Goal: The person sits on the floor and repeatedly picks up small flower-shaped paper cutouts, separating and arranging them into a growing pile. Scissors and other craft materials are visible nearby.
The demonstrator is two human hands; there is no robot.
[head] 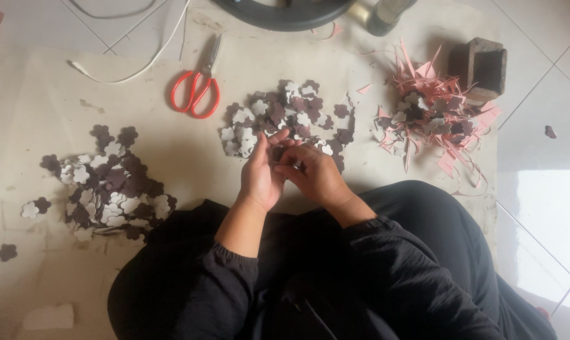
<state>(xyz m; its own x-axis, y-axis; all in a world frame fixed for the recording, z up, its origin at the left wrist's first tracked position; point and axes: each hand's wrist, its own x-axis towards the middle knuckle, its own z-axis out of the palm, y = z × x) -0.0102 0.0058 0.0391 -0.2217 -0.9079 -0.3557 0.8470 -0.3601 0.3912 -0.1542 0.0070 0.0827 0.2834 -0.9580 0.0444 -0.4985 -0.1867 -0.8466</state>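
Both hands meet at the near edge of the middle pile of flower cutouts: left hand and right hand pinch a dark flower piece between fingertips, pile just beyond, red scissors farther left.

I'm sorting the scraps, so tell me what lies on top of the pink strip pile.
On the pink strip pile lie several dark brown and white flower-shaped cutouts, clustered toward its left side. Whatever sits beneath them and the tangled strips is covered and cannot be seen.
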